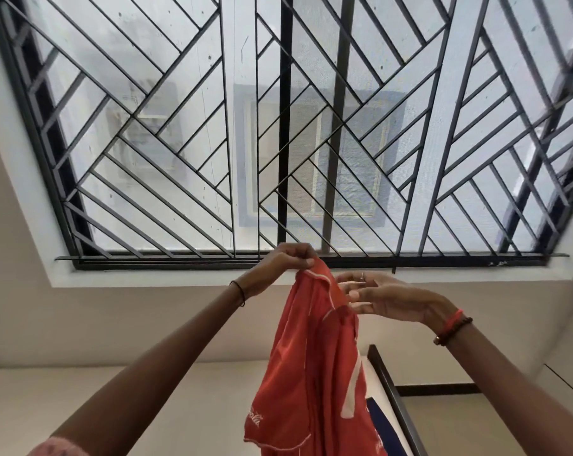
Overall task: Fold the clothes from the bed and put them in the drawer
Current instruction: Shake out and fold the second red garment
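Observation:
A red garment [314,363] with white trim and white lettering hangs in the air in front of me, below the window. My left hand [286,263] pinches its top edge and holds it up. My right hand [387,299] is beside the garment's upper part with its fingers stretched out, fingertips at the cloth; it does not grip it. The lower end of the garment runs out of the bottom of the view. The drawer is not in view.
A large window with a black diagonal grille [278,126] fills the wall ahead. A dark bed frame edge [390,396] with a white mattress and a blue cloth [382,422] shows at the lower right. Beige wall [114,324] lies below the sill.

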Tool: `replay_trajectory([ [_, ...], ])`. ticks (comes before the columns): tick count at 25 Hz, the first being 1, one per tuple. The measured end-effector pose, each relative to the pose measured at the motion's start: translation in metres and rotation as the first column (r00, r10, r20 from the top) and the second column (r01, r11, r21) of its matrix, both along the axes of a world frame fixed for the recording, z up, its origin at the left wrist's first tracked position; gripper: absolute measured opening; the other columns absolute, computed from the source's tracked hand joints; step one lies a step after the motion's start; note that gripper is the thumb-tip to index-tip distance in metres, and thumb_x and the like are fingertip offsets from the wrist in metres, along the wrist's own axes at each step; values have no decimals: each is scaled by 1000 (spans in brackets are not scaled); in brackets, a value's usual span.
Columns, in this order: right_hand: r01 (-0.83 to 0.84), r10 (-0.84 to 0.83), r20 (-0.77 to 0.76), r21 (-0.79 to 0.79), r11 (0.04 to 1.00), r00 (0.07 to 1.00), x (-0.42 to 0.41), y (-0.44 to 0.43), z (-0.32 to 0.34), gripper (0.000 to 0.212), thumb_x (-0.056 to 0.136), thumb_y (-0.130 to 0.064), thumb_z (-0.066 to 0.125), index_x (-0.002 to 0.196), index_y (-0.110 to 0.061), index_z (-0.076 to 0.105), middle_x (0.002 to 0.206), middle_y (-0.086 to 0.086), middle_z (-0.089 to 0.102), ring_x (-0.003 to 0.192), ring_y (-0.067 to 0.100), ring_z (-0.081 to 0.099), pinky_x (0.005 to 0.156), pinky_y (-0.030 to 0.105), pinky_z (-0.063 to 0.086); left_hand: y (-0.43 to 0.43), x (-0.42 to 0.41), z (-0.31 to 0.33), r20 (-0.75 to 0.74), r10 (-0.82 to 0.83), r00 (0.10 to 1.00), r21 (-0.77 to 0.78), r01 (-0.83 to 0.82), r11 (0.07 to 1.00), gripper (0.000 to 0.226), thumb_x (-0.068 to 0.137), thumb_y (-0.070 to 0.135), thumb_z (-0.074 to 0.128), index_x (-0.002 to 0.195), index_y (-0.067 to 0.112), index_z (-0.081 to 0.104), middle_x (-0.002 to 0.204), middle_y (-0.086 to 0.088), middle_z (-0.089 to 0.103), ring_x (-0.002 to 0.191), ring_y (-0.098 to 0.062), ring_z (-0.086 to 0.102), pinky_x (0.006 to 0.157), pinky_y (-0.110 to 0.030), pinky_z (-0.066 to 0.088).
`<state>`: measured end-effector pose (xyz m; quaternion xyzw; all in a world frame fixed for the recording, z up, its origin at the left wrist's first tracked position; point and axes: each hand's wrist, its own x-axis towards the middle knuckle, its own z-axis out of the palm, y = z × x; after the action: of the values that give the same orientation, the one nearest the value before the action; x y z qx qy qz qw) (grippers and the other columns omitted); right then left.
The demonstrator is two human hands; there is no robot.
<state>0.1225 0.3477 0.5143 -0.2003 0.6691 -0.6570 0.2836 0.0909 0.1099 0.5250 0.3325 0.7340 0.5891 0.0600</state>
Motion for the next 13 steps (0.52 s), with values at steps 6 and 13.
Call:
replay_trajectory([
  [6, 208, -184, -174, 132, 969, 967, 2, -37, 4, 40, 71, -38, 77, 102, -15, 71, 100, 3, 68, 94, 13, 61, 89, 29, 37, 15, 3, 4, -44, -36, 998, -121, 30, 992, 5, 85, 9, 60, 84, 14, 61, 85, -3, 54, 72, -5, 52, 68, -17, 42],
  [13, 399, -402, -196, -57, 915, 894, -1, -48, 16, 21, 70, -23, 73, 90, -17, 75, 84, -3, 70, 84, 6, 63, 82, 25, 41, -20, 14, -29, 34, 213, 976, -127, -207, 970, 26, 99, 35, 44, 83, 17, 54, 80, 0, 61, 65, -5, 60, 66, -22, 44],
])
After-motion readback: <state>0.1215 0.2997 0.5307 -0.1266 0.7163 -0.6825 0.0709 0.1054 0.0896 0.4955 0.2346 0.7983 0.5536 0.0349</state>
